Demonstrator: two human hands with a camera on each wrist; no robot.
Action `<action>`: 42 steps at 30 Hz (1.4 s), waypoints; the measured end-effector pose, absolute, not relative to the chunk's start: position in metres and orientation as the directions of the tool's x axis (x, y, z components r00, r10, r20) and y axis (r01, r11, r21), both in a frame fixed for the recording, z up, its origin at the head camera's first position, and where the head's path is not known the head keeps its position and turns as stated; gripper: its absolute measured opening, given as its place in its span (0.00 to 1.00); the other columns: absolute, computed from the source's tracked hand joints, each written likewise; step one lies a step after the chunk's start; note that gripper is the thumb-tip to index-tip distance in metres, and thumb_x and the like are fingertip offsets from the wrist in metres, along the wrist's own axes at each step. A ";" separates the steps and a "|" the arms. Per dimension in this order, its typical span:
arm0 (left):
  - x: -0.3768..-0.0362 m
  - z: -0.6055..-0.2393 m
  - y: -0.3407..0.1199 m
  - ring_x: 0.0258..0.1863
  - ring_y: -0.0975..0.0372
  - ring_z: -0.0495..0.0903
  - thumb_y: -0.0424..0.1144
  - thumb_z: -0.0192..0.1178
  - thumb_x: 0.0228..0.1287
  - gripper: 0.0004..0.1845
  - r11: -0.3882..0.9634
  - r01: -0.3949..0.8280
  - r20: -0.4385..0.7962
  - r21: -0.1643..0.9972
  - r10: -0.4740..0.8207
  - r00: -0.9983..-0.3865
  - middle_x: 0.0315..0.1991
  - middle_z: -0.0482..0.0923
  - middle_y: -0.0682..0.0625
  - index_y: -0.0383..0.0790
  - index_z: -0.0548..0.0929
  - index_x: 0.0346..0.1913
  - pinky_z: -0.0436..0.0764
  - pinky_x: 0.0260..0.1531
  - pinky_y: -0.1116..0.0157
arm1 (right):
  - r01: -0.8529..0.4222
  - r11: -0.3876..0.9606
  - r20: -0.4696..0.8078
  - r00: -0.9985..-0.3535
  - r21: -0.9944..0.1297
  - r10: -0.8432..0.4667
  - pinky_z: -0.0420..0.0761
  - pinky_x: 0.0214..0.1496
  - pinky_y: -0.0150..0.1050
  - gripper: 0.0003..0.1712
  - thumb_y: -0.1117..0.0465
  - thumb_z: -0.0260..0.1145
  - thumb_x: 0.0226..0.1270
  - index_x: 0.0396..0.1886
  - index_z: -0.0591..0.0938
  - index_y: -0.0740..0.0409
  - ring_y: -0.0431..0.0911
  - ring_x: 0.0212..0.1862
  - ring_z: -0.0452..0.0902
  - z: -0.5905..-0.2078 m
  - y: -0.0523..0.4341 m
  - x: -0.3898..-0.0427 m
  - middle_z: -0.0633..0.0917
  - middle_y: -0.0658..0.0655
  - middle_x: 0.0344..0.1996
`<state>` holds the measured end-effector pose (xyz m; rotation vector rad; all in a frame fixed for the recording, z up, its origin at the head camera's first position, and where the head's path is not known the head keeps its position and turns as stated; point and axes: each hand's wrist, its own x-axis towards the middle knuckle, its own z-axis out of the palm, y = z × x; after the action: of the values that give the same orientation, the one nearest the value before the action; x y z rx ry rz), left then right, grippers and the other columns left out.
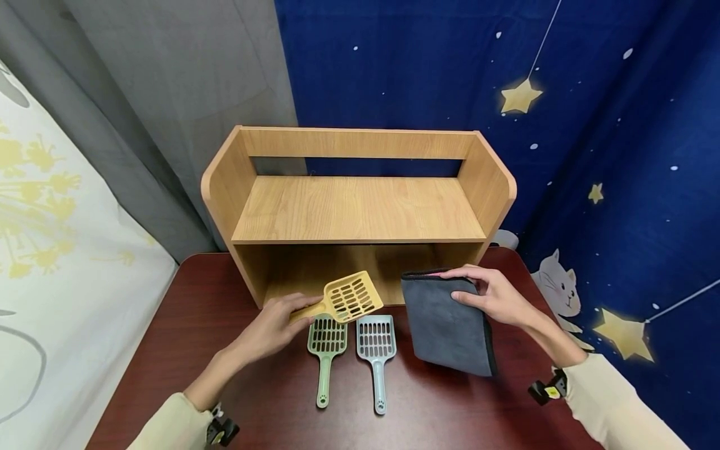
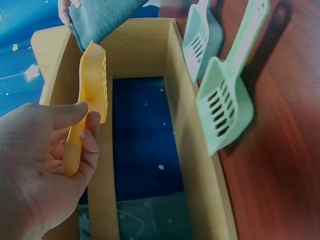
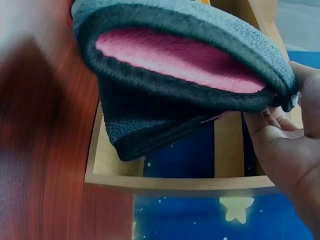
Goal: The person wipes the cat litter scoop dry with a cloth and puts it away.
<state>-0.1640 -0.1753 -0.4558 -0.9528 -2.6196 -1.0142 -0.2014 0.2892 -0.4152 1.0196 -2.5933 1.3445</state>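
Folded grey cloth (image 1: 444, 328): one-edge hold, slip risk.
Right fingers (image 1: 471, 273) pinch one edge above the bench (image 1: 270, 400); it could unfold onto the blue scoop (image 1: 378, 357). Left fingers (image 2: 90, 143) curl round the raised yellow scoop (image 1: 353, 297); lowering could clip the green scoop (image 1: 325, 359).

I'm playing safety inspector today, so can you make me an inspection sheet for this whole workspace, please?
Surface: dark reddish-brown table, with a light wooden shelf unit on it.
Job's things: yellow slotted litter scoop, held up; green litter scoop and blue litter scoop, side by side on the table; folded dark grey cloth, pink inside.
Clutter: nothing seen.
Hands: left hand grips the yellow scoop's handle; right hand holds the cloth by its edge. Each wrist wears a small black device.
Cables: nothing seen.
Surroundings: grey curtain, blue star-patterned curtain, white fabric with yellow flowers.
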 end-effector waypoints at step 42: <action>-0.191 -0.429 -0.138 0.48 0.65 0.85 0.30 0.71 0.68 0.21 0.374 0.743 0.297 0.555 0.745 -0.597 0.51 0.89 0.48 0.36 0.87 0.63 0.84 0.47 0.63 | -0.641 0.256 0.436 -0.712 -0.724 -0.550 0.77 0.58 0.31 0.15 0.72 0.70 0.71 0.53 0.92 0.56 0.48 0.56 0.80 -0.422 0.220 -0.239 0.90 0.56 0.50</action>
<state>-0.1907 -0.1383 -0.4293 -1.4108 -2.6066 -1.0496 -0.2393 0.2202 -0.4220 1.1476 -2.4125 1.4645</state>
